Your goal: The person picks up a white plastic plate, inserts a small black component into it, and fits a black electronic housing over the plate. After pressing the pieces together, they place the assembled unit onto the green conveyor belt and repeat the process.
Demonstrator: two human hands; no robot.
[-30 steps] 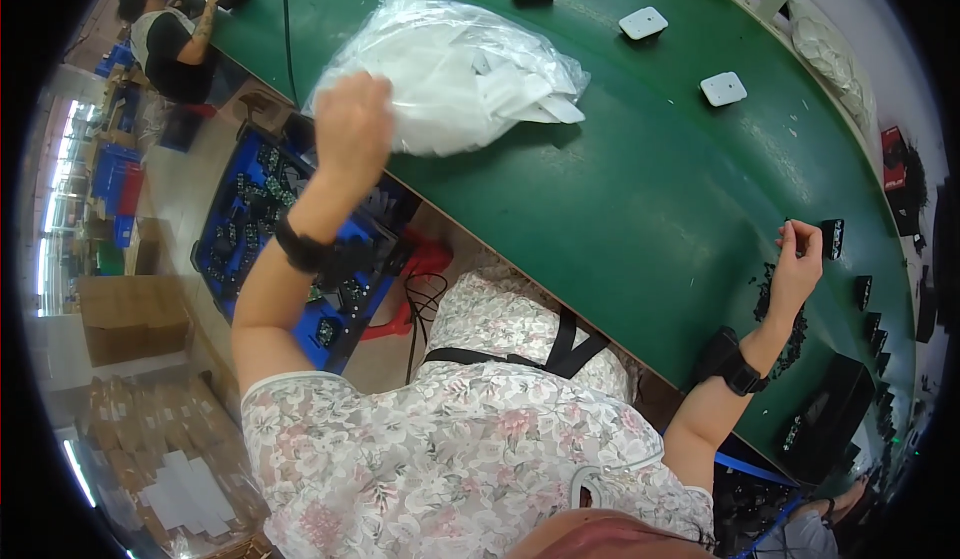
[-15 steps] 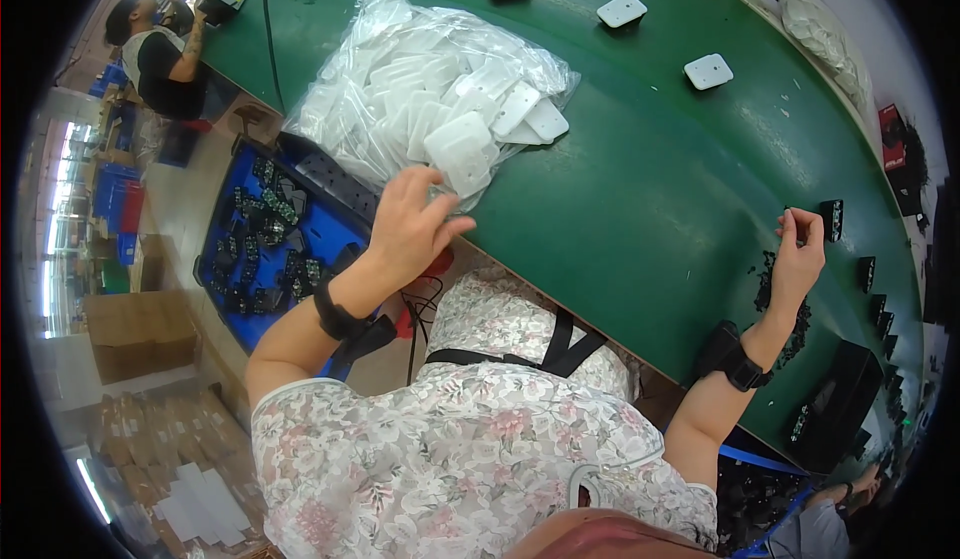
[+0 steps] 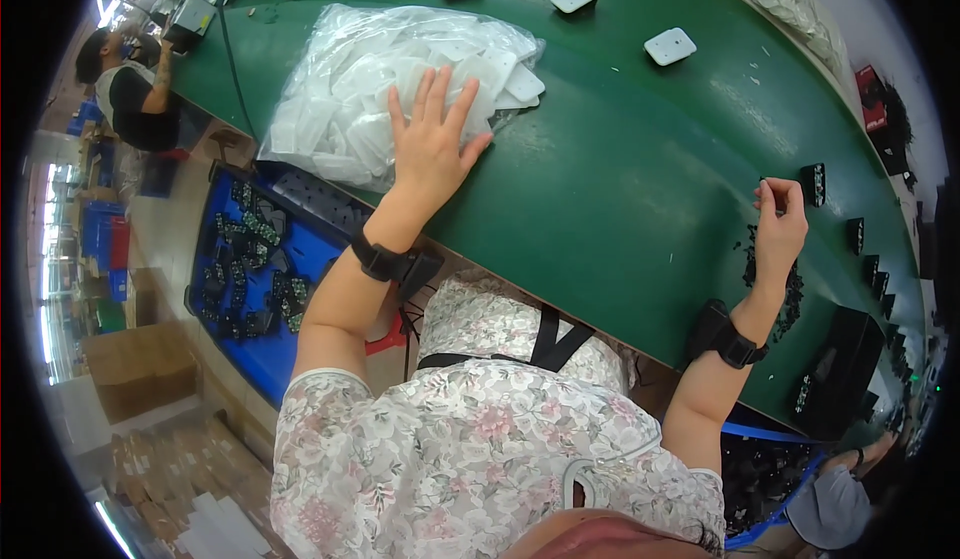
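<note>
Left hand: lies flat, fingers spread, palm down on the near edge of the clear plastic bag; the grip is wide open and closes on nothing.
Clear plastic bag: lies on the green surface, toward its left end, stuffed with white flat plastic pieces, a few of which poke out at its right end.
Right hand: raised just above the green surface at the right, fingers curled together; the grip is pinched shut on something small and dark, too small to make out.
Small black parts: scattered on the surface beside the right wrist.
White square pieces: lie singly along the far side of the surface, well apart from both hands.
Blue bin: sits below the surface edge at the left, holding dark parts.
Another person: stands at the far left end.
</note>
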